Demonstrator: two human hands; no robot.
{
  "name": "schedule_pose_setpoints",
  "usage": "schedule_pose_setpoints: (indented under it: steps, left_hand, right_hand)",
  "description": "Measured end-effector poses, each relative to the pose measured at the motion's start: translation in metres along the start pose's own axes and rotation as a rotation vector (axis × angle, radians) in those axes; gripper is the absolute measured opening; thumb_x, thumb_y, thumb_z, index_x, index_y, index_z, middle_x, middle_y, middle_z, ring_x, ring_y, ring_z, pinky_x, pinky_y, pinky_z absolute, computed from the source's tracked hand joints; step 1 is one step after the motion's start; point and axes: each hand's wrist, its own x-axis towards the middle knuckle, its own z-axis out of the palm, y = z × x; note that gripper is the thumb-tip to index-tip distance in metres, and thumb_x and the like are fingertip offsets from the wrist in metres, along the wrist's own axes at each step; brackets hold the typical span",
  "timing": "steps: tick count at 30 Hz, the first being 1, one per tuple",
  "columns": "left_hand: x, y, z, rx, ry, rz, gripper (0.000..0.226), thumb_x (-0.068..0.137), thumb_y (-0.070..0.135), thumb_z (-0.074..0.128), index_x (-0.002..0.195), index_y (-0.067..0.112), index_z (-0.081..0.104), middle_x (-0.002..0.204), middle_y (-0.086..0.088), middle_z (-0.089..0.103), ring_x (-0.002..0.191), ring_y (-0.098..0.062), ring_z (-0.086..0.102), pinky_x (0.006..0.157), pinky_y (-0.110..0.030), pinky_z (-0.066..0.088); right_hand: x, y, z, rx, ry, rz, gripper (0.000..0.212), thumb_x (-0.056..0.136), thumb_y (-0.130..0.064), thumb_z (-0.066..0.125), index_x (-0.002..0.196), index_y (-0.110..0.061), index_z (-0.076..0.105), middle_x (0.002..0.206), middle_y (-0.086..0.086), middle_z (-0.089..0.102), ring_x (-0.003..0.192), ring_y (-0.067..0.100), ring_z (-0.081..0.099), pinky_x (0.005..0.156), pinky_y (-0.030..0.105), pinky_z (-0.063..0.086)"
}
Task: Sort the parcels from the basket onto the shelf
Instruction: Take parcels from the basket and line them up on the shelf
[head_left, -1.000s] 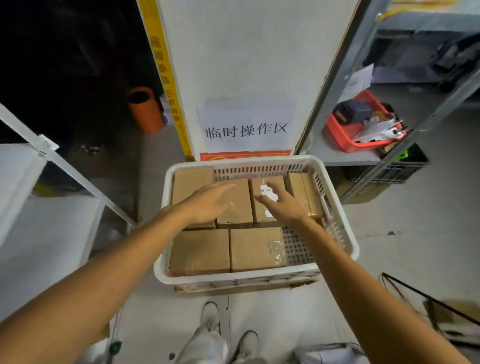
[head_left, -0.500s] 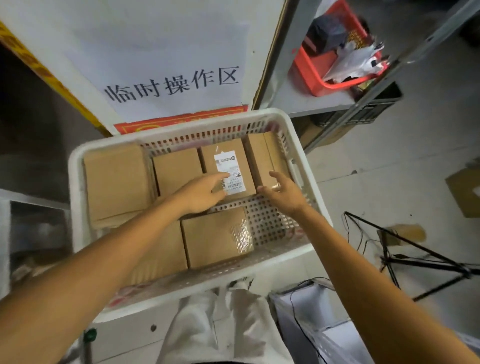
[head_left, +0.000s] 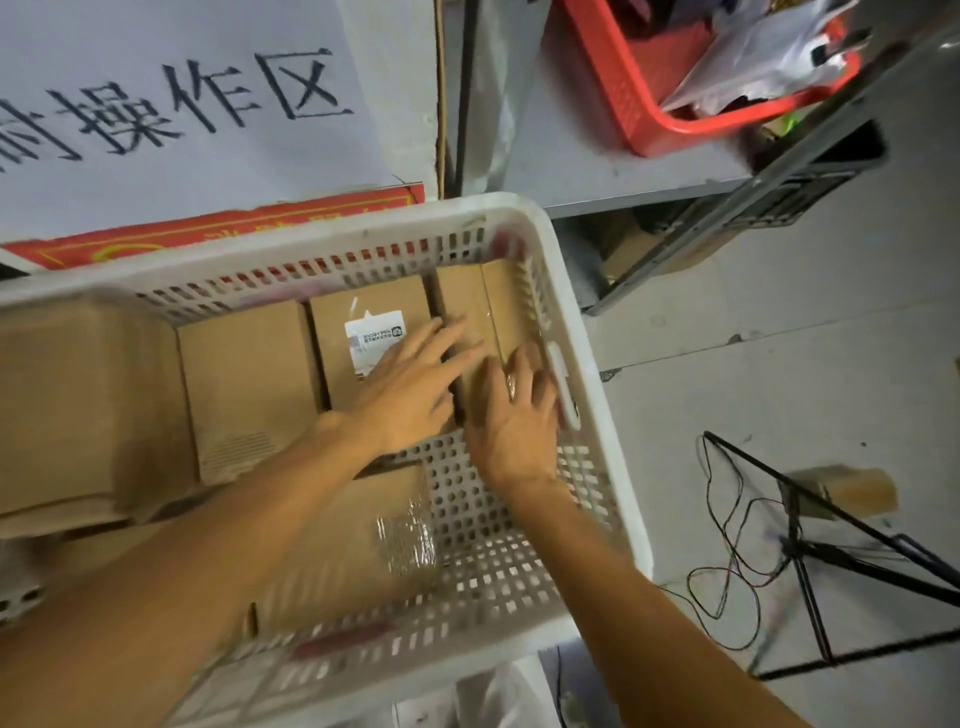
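Grip unclear: both hands (head_left: 410, 395) flat on parcels (head_left: 467, 317) | left boxes (head_left: 78, 405) blurred

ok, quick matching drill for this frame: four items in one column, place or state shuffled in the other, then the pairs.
Items:
1. labelled parcel
2. red tray
3. left hand
4. black wire stand

Places/states:
A. on the floor, right of the white basket
B. on the grey shelf
C. in the basket's far row, white sticker facing up
D. flat, fingers spread across two parcels

Pairs: 1-C, 2-B, 3-D, 4-A
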Motion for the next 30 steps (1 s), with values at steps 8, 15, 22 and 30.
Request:
schedule_pose_setpoints:
  steps: [8, 15, 22, 30]
  left_hand:
    - [0.006, -0.018, 0.022, 0.312, 0.003, 0.062, 0.081, 0.081, 0.014, 0.057, 0.151, 0.026, 0.018, 0.160, 0.007, 0.009, 0.148, -0.019, 0.002, 0.120, -0.043, -0.001]
    - [0.000, -0.031, 0.021, 0.274, -0.083, 0.097, 0.087, 0.086, 0.014, 0.055, 0.151, 0.028, -0.001, 0.160, 0.009, -0.008, 0.147, -0.016, -0.012, 0.120, -0.040, 0.002]
    - [-0.010, -0.019, 0.024, 0.204, -0.061, 0.071, 0.076, 0.093, 0.019, 0.047, 0.152, 0.025, 0.001, 0.160, 0.004, -0.014, 0.146, -0.021, -0.015, 0.120, -0.040, -0.001]
    - [-0.024, 0.005, 0.014, -0.498, -0.059, -0.313, 0.068, 0.098, 0.052, 0.026, 0.151, 0.029, -0.010, 0.161, 0.001, -0.002, 0.147, -0.019, 0.006, 0.118, -0.045, 0.015]
  right_hand:
    - [0.001, 0.003, 0.014, 0.022, 0.085, -0.075, 0.084, 0.084, -0.046, 0.064, 0.151, -0.030, 0.016, 0.158, 0.005, 0.009, 0.139, 0.049, 0.011, 0.111, 0.059, 0.024]
    - [0.007, -0.003, 0.013, 0.078, 0.112, 0.005, 0.079, 0.073, -0.052, 0.073, 0.137, -0.032, 0.030, 0.157, 0.013, 0.003, 0.135, 0.042, 0.024, 0.106, 0.053, 0.036]
    - [0.000, -0.009, 0.010, 0.169, 0.134, 0.068, 0.075, 0.073, -0.046, 0.074, 0.133, -0.035, 0.030, 0.153, 0.021, 0.011, 0.132, 0.045, 0.028, 0.106, 0.057, 0.036]
    - [-0.040, -0.003, -0.024, 0.347, 0.253, -0.022, 0.085, 0.073, -0.043, 0.070, 0.144, -0.036, 0.025, 0.154, 0.016, 0.010, 0.136, 0.035, 0.019, 0.111, 0.053, 0.021]
